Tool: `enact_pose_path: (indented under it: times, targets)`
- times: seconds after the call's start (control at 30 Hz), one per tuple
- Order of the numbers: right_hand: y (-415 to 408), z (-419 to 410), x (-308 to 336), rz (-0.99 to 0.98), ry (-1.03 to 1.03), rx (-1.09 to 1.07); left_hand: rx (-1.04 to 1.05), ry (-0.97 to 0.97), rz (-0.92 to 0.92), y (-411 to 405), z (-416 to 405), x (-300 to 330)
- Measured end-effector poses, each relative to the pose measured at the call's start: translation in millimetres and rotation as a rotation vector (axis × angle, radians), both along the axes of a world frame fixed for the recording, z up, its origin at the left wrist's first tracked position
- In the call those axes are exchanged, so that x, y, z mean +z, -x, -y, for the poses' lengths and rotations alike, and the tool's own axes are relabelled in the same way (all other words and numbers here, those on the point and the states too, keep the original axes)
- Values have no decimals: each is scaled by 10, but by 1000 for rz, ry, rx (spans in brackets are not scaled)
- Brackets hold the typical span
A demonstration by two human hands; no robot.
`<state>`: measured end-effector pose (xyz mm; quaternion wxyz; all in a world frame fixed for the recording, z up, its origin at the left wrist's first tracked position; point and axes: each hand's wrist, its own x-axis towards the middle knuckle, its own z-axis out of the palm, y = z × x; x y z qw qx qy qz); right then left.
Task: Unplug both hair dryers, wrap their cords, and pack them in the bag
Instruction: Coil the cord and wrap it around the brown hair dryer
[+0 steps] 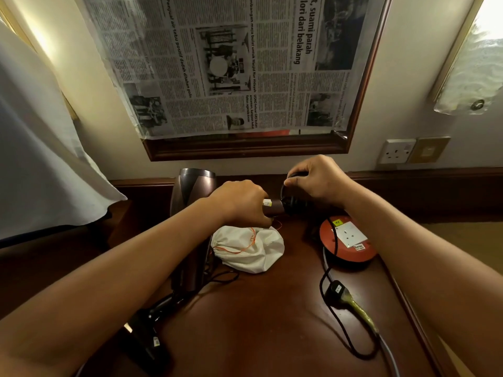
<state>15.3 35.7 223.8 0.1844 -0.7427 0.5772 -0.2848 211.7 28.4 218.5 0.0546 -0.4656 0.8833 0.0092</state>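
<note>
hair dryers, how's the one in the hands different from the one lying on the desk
The held hair dryer is off the desk, gripped by the left hand, while the right hand winds black cord at its handle end. The other hair dryer lies untouched beside the white bag, its cord loose on the desk. Both look dark brown.

The newspaper (231, 63) at 12 o'clock has big sideways words: "suami parah", "lori dari belakang" and "Penjual air tebu positif dadah ditahan polis". At 3 o'clock, the red reel (348, 240) has small labels, too tiny to read.
</note>
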Motion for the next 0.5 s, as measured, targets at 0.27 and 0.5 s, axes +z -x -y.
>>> enact_pose_path:
  times: [0.27,0.5]
  targets:
    - [-130,-250,14,80,168,-47,80,-7,-2,27,112,-40]
    - [-203,-448,-207,176,211,-95,112,-5,-2,65,140,-100]
